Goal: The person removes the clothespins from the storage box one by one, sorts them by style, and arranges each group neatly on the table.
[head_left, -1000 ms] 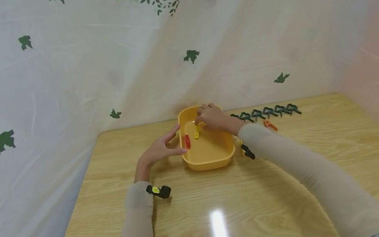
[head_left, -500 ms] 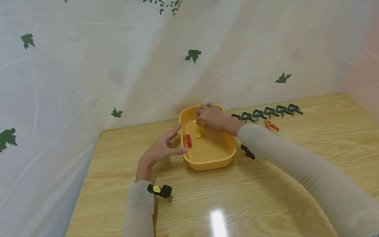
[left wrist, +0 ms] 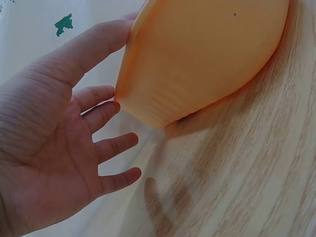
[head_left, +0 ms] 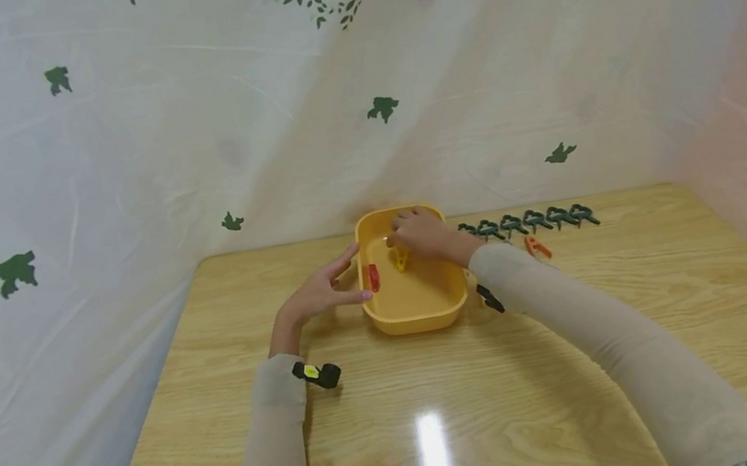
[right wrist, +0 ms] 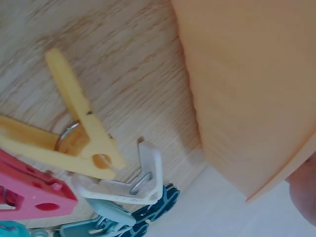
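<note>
My left hand [head_left: 319,291] spreads at the left side of a yellow-orange plastic tub [head_left: 418,315], its thumb over the rim and a fingertip touching it; the other fingers [left wrist: 116,182] stand apart from the wall. Reaching inside the tub, my right hand [head_left: 421,234] pinches a yellow clothespin [head_left: 403,261] near the floor. Most of that hand's fingertips are hidden. By the tub's left wall lies a red clothespin [head_left: 374,277].
Several dark green clothespins [head_left: 535,220] line the table's back edge, right of the tub. An orange clothespin [head_left: 537,247] lies before them. In the right wrist view, yellow [right wrist: 81,143], pink [right wrist: 34,187] and white [right wrist: 143,180] clothespins lie beside the tub.
The yellow clothespin in my right hand has moved right inside the tub and turned, its lower end now pointing more toward me. My left hand stays at the rim.
</note>
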Tool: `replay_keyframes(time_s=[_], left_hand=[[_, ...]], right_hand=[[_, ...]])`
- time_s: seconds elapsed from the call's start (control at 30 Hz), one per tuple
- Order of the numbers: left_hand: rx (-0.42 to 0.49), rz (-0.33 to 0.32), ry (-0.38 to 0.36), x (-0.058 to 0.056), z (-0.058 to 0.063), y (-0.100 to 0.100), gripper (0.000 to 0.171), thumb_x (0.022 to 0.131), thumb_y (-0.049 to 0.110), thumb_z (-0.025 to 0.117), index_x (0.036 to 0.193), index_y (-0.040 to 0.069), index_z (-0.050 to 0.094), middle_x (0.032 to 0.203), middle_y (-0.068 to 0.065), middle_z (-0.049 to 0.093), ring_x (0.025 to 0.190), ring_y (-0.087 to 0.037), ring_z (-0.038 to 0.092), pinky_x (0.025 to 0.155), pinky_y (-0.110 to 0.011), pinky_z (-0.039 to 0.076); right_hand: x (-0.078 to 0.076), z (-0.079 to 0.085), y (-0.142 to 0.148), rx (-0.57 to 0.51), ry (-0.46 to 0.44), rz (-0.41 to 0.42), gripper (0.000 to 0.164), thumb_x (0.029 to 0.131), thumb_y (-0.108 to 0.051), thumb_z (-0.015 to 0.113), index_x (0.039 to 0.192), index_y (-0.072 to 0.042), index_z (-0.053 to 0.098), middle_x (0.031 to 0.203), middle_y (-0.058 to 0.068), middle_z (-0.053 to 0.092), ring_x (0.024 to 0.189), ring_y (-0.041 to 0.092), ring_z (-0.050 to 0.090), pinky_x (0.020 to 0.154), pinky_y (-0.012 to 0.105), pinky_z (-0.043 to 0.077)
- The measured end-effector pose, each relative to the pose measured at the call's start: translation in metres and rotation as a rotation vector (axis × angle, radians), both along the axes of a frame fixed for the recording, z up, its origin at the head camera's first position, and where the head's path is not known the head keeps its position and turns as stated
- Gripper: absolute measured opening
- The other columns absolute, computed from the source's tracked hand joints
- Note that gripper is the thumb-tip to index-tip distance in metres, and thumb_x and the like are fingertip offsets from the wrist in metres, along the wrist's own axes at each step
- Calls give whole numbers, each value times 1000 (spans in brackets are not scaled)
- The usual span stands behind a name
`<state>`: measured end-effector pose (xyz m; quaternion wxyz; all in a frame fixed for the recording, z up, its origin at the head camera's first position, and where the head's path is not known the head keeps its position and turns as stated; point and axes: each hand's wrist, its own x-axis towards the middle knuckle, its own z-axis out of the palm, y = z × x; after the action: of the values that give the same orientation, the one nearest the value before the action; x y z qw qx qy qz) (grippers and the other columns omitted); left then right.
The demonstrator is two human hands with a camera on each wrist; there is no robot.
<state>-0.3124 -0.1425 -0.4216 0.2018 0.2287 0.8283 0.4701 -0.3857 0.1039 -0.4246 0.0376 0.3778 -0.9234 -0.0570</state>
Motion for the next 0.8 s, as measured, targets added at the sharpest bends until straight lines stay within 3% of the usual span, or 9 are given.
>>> replay_keyframes(time_s=[0.17,0.43,0.67,0.8], left_hand=[[8,-6,1,-1,1,3,90,81,32,73,150,31,16,158,7,11,145,-25,14,115,-51,19],[7,-4,-11,-1,0,4,91,81,33,73,151,27,14,158,7,11,145,-26,12,115,-54,18],[18,1,5,-14,-20,0,94,80,32,75,151,27,14,158,8,10,145,-26,12,115,-53,17],[18,10,17,-16,-26,-2,94,78,37,75,151,32,15,157,12,11,145,-24,14,115,-51,19]], right_hand=[[1,2,4,74,-53,-40,24,95,-12,52,110,-20,70,110,9,59,105,27,49,95,46,42],[1,1,17,71,-54,-52,16,93,-16,58,100,-15,73,102,8,60,99,26,49,91,46,43],[9,5,23,43,-61,-24,10,88,-11,64,90,-13,73,94,7,64,94,28,54,86,49,44],[16,8,24,49,-33,-3,8,86,-13,66,91,-13,72,94,6,66,94,27,56,88,48,42]])
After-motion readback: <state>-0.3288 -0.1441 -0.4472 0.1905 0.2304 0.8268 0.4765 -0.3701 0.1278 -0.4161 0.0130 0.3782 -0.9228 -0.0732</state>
